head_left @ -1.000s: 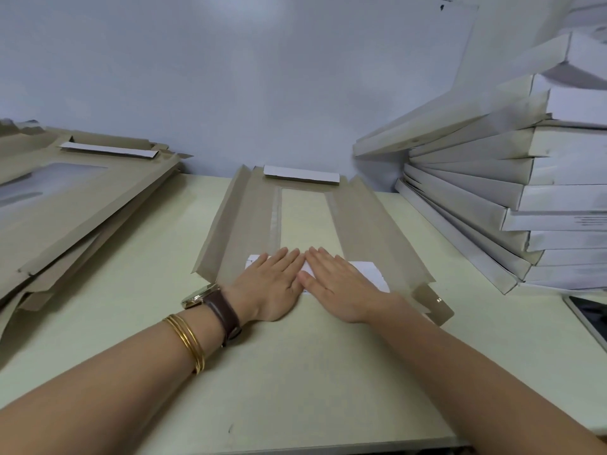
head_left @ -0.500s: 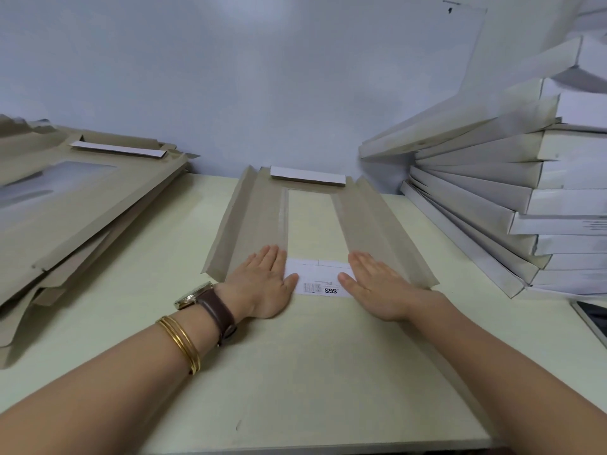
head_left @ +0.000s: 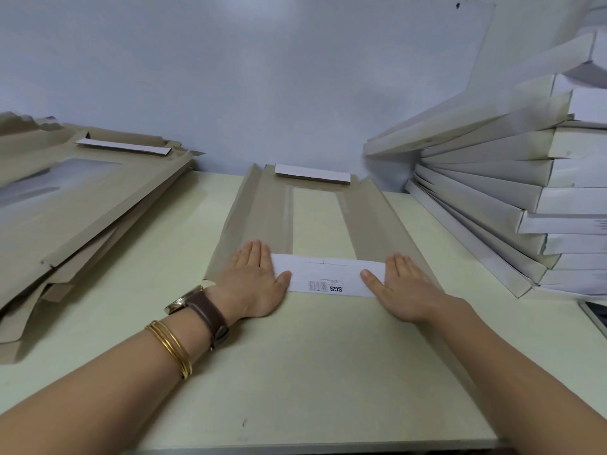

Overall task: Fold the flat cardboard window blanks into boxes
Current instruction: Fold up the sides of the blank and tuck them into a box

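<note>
The cardboard window blank [head_left: 259, 205] lies flat in the middle of the tabletop [head_left: 295, 372], brown side up, with its clear window [head_left: 320, 221] running away from the person. The long side panels slope up a little at the left and right. The near end flap [head_left: 328, 277] is folded over, white printed side up. The left hand [head_left: 254, 277] and right hand [head_left: 407, 290] press down at its two ends, a thumb on each. Neither hand has a grip closed on anything: the fingers lie straight and the palms are flat. The far flap [head_left: 312, 174] is turned up too, showing white. I'd say this box is at an early stage, with the creases being set but no walls stood up or locked. To the left is a pile of flat blanks [head_left: 82, 198] waiting to be folded. To the right is a leaning stack of finished white boxes [head_left: 492, 205], so a good share of the job looks done.
</note>
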Motion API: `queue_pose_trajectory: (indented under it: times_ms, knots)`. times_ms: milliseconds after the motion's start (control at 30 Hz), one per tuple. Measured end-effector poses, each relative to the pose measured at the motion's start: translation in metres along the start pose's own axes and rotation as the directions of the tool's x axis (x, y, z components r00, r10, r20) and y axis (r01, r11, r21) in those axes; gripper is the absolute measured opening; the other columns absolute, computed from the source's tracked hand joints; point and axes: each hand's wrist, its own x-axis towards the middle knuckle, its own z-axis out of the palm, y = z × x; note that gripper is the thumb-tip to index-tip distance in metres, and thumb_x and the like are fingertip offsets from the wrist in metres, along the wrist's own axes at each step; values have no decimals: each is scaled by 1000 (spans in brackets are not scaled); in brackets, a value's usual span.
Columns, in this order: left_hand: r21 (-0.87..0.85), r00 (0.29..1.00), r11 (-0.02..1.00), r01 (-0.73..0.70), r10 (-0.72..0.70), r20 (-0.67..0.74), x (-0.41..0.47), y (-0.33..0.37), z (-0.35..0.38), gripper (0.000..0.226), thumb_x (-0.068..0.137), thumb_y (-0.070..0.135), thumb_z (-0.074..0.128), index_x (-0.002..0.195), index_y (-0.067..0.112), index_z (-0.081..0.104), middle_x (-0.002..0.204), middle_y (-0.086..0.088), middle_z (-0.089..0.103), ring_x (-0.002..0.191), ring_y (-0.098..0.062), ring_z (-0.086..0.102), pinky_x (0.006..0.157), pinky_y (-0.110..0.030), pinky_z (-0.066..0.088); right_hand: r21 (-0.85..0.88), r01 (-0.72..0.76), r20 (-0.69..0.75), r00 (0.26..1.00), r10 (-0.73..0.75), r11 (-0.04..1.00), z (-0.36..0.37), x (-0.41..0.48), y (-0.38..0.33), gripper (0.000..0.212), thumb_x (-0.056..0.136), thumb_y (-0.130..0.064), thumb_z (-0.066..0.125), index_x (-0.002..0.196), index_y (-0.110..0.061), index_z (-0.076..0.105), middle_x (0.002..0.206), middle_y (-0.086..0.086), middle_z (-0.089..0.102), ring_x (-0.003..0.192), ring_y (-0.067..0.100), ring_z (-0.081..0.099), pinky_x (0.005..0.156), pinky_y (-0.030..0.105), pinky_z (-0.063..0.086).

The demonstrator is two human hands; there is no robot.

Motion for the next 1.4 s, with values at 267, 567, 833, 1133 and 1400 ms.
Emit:
queue_pose_trajectory:
  times_ms: [267, 567, 833, 1133, 1400]
  knots:
    - [-77, 997, 997, 4, -9, -73, -2, 0, -1, 74, 100, 52, 19, 152, 2, 4, 161, -12, 0, 149, -23, -3, 120, -34, -1, 130, 27, -151, 988, -7, 991, 4, -5, 3, 76, 99, -57, 18, 148, 1, 24, 157, 16, 20, 147, 26, 12, 120, 39, 11]
    - [-419, 989, 906, -62, 0, -148, -3, -6, -16, 48, 93, 44, 51, 129, 12, 49, 137, -1, 41, 128, -20, 37, 103, -30, 31, 392, 142, -314, 949, -13, 909, -7, -9, 1, 42, 101, -37, 35, 64, -15, 36, 74, -1, 40, 85, 24, 40, 68, 34, 31]
    - [-683, 981, 729, -46, -94, -167, -7, -6, -23, 70, 77, 37, 71, 138, 20, 42, 134, -4, 43, 124, -22, 41, 98, -35, 40, 556, 121, -229, 973, 12, 823, -14, -13, 3, 46, 95, -36, 52, 138, -20, 47, 133, 4, 45, 120, 17, 46, 102, 36, 39]
    - [-936, 987, 346, -64, -115, -110, -21, -3, -37, 78, 58, 21, 83, 129, 21, 50, 110, -2, 58, 95, -20, 62, 75, -31, 49, 846, 227, -323, 938, 124, 482, -22, -28, 5, 69, 81, -8, 75, 142, -14, 42, 126, 4, 56, 111, 21, 57, 96, 35, 48]
    - [-659, 971, 721, -213, 233, -59, -50, 1, -59, 51, 54, 45, 81, 101, 28, 68, 96, 9, 65, 87, -10, 62, 76, -24, 50, 659, 371, -423, 902, -85, 654, -31, -62, 18, 47, 72, -7, 81, 114, -22, 65, 93, -4, 69, 80, 6, 64, 72, 14, 47]
